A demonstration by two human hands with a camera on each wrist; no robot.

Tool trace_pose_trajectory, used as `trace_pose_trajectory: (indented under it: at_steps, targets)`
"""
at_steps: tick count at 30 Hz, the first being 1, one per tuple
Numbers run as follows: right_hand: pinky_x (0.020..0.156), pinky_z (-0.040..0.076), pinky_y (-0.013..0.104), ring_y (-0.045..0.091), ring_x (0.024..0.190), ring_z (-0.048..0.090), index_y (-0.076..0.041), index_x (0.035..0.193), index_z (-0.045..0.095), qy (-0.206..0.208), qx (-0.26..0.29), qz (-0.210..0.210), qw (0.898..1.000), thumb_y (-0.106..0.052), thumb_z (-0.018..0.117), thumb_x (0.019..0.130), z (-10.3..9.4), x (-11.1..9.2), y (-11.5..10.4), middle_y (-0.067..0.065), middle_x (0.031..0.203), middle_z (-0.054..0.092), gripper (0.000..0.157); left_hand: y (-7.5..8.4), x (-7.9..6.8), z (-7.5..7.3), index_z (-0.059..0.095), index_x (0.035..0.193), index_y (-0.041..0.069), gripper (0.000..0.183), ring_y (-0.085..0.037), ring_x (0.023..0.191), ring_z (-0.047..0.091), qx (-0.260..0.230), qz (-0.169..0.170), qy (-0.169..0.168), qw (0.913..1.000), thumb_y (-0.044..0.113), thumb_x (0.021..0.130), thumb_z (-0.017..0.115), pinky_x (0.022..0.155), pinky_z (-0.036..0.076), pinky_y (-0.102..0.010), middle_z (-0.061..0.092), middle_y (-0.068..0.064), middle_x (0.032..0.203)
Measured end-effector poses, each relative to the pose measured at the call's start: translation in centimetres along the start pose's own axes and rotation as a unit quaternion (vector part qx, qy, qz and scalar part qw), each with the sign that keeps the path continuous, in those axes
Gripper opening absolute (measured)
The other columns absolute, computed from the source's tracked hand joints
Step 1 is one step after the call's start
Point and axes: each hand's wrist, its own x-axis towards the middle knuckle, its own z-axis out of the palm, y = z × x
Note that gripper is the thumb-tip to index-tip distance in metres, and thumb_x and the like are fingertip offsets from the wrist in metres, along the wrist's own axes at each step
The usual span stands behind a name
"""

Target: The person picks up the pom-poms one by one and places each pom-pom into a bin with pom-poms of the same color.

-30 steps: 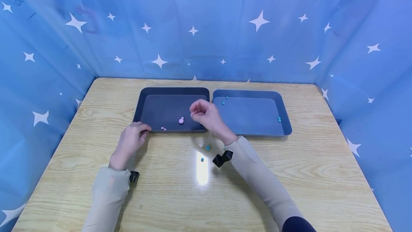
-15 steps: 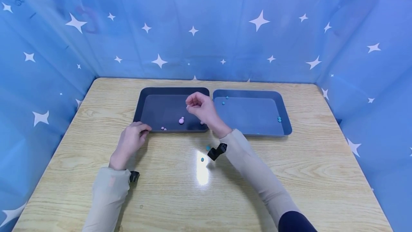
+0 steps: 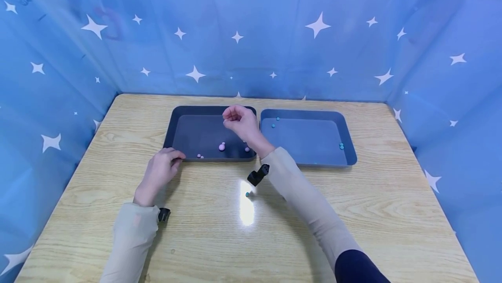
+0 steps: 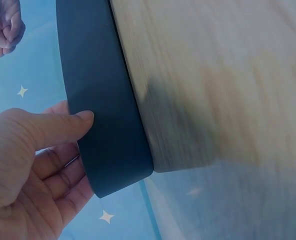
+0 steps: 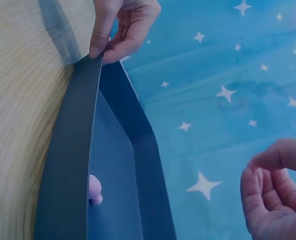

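My left hand (image 3: 160,170) pinches the near-left corner of the dark tray (image 3: 195,131); in the left wrist view the thumb (image 4: 83,120) lies on the tray's outer wall, with the other fingers behind the rim. Raised over the right part of this tray is my right hand (image 3: 244,125), thumb and index finger pinching a tiny pink ball (image 5: 251,164). On the tray floor sits a larger pink ball (image 3: 222,147) with a smaller one against it. Two small pink balls (image 3: 199,156) lie by the near wall, and another pink ball (image 3: 247,149) lies near the right end.
A blue-grey tray (image 3: 307,137) stands close to the right of the dark one, with several tiny teal balls (image 3: 341,146) in it. One teal ball (image 3: 247,194) lies on the wooden table (image 3: 204,226) in front. Blue star-patterned curtains (image 3: 251,56) enclose the table.
My right hand has moved farther back and slightly left over the dark tray, still pinching the tiny pink ball. The pink ball by the tray's right end has come into view. My left hand stays put.
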Motion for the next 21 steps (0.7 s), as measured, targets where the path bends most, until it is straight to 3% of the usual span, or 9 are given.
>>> trace_pose_trajectory:
  at_steps: [21]
  targets:
    - [0.079,0.050,0.028,0.020,0.085,0.057,-0.002,0.098,0.063,0.027,0.013,0.046,0.998,0.001,0.065,0.085,0.6,2.4,1.3,0.007,0.092,0.060,0.014,0.2,0.0,-0.1,0.071,0.081,0.001,0.016,-0.031,0.077,0.062,0.002,0.006,0.007,1.0000,-0.012,0.072,0.068,0.063,0.051,-0.045,0.066,-0.011,0.079]
